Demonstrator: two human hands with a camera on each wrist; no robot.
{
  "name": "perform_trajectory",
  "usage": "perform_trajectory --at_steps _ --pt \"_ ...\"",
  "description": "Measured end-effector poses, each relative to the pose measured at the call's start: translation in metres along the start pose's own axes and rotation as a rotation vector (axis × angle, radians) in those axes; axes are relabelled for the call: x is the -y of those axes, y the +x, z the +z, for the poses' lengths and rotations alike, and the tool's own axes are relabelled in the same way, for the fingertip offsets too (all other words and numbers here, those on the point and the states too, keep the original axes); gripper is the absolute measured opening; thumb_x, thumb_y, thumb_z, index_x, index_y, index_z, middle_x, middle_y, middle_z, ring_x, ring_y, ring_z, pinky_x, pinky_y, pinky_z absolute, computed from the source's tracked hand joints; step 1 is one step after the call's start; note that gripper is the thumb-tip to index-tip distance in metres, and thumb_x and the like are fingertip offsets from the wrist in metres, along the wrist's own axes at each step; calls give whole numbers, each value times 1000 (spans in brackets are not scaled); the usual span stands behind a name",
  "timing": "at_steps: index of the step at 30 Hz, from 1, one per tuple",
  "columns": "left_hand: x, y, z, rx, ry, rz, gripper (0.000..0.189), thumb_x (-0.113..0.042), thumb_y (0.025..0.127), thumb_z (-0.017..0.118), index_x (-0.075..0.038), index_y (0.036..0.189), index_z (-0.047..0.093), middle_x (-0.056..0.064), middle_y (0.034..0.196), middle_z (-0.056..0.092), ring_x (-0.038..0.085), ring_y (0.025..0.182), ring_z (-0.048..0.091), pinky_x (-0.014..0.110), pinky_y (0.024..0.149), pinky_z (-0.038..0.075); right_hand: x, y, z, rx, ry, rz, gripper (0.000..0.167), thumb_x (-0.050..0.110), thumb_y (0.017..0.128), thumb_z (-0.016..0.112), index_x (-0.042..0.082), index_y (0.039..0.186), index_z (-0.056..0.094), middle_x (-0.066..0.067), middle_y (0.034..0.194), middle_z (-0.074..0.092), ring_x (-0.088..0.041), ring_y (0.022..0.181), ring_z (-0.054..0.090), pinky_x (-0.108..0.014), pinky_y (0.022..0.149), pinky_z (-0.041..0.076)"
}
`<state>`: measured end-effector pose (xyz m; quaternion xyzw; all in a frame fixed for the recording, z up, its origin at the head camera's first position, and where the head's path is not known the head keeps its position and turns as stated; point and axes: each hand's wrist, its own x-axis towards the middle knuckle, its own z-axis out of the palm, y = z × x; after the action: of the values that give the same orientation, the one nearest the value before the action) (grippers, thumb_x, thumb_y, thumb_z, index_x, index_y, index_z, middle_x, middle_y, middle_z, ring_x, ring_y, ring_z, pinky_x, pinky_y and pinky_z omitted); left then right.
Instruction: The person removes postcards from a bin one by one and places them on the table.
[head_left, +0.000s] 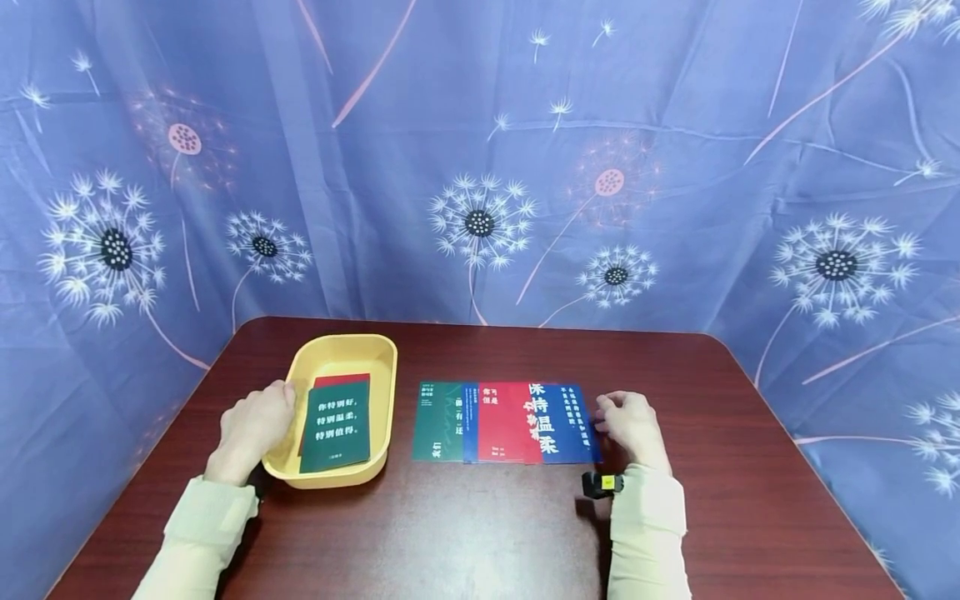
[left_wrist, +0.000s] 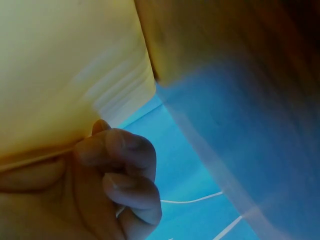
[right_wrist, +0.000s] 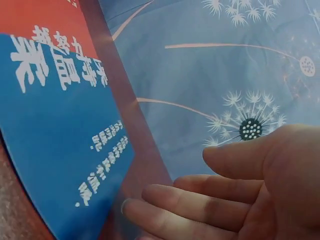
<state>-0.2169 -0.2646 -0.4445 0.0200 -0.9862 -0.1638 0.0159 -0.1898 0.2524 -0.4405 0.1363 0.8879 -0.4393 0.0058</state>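
My left hand [head_left: 258, 423] grips the left rim of a yellow plastic basin [head_left: 392, 392]; the left wrist view shows curled fingers [left_wrist: 132, 147] and the thumb at its edge. Inside the basin a green card [head_left: 336, 442] with white writing leans over a red card [head_left: 341, 380]. On the table's middle lies an overlapping row of cards: a green card [head_left: 431, 425], a blue one [head_left: 470, 425], a red card [head_left: 510, 425] and a blue card [head_left: 573, 425] at the right end. Beside that last card is my right hand [head_left: 632, 423], holding nothing, its fingers loosely extended.
The dark red-brown wooden table [head_left: 510, 533] has rounded far corners. Behind it hangs a blue curtain [head_left: 390, 208] with a dandelion print. A small black device [head_left: 600, 484] with a yellow label is on my right wrist.
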Motion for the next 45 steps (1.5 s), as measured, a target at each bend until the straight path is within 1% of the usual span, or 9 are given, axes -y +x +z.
perform_trajectory --at_steps 4,11,15,19,23,27,38,42,45 --pt "-1 0 -1 0 -3 2 49 -32 106 24 5 98 55 32 87 59 49 76 58 59 58 43 8 0 0 5 -36 -46 37 19 103 46 -5 129 55 -25 111 65 -35 95 67 -47 87 49" --pt "-1 0 -4 10 -9 1 49 -32 106 23 5 98 56 32 89 59 49 77 58 59 58 43 29 3 15 29 -74 -168 35 17 101 50 1 132 56 -21 123 61 -33 101 62 -50 89 46" --pt "-2 0 -3 20 -8 -7 49 -32 106 23 5 98 55 31 87 59 48 76 58 58 58 43 44 2 29 47 -80 -311 32 9 98 52 -1 127 59 -21 118 64 -32 99 62 -50 89 46" --pt "-4 1 -2 14 -4 -12 48 -31 106 24 5 98 56 30 86 60 47 76 59 58 59 44 67 4 46 63 -64 -472 28 1 94 53 -3 120 63 -20 108 69 -28 90 65 -43 81 49" --pt "-4 2 -2 4 -1 -11 49 -32 106 24 5 99 56 29 86 60 47 77 59 58 60 44 99 2 66 132 -53 -528 27 5 94 60 2 120 65 -14 109 70 -26 96 67 -43 87 49" --pt "-2 1 -2 10 -1 -13 48 -31 105 24 4 99 56 30 88 60 48 78 59 59 60 44 128 -2 93 209 -108 -590 27 13 96 61 7 122 65 -9 116 68 -23 104 64 -42 94 46" --pt "1 -4 1 11 -2 -24 47 -30 105 25 4 99 56 31 89 61 49 79 59 60 61 44 188 -40 180 308 -360 -878 26 18 96 60 6 119 66 -6 110 65 -17 100 60 -28 90 46" --pt "0 -2 2 6 -4 -26 47 -30 105 25 4 99 57 32 91 61 50 81 59 60 62 44 195 -49 211 216 -589 -984 20 27 96 61 14 109 68 0 103 64 -16 99 59 -36 93 43" --pt "0 -1 1 0 -8 -31 48 -31 105 24 3 99 57 32 92 61 50 82 59 60 63 44 194 -51 235 146 -789 -1009 19 35 96 59 20 103 68 4 99 64 -15 99 60 -42 100 38"
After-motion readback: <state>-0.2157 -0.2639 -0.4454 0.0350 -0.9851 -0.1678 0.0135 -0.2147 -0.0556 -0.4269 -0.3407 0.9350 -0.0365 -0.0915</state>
